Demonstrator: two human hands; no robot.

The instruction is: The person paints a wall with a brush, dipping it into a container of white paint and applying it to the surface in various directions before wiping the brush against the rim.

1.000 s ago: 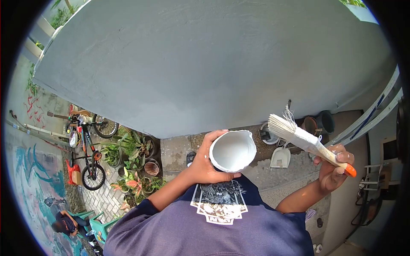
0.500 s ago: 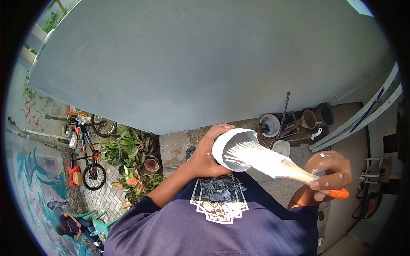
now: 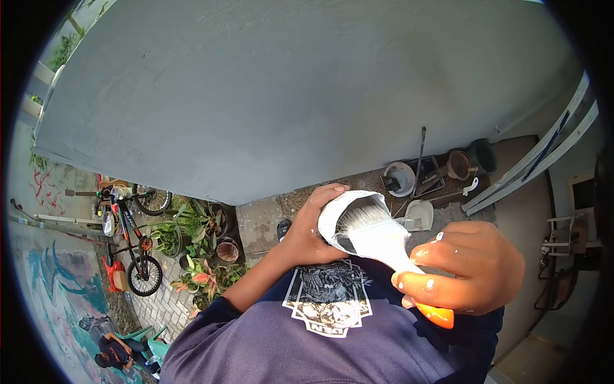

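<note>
My left hand (image 3: 312, 230) is wrapped round a white cup-like container (image 3: 331, 221), its mouth tilted toward the right. Inside that mouth sit the bristles of a paintbrush (image 3: 382, 240), which has a white-coated head and an orange handle end. The fingers of my right hand (image 3: 470, 269) close round the brush's handle, with the orange tip sticking out below them. White paint spots mark the fingers of this hand. How much paint the container holds is hidden.
A grey wall (image 3: 256, 96) rises ahead. Along its foot stand a white basin (image 3: 401, 179), a brown bucket (image 3: 458, 165) and a dustpan (image 3: 420, 215). A ladder (image 3: 550, 144) leans at right. Potted plants (image 3: 198, 230), a bicycle (image 3: 137, 243) and a seated person (image 3: 118, 351) are at left.
My right hand has moved left and closer to the container, pushing the brush's bristles deeper into its mouth. My left hand holds the container in nearly the same place.
</note>
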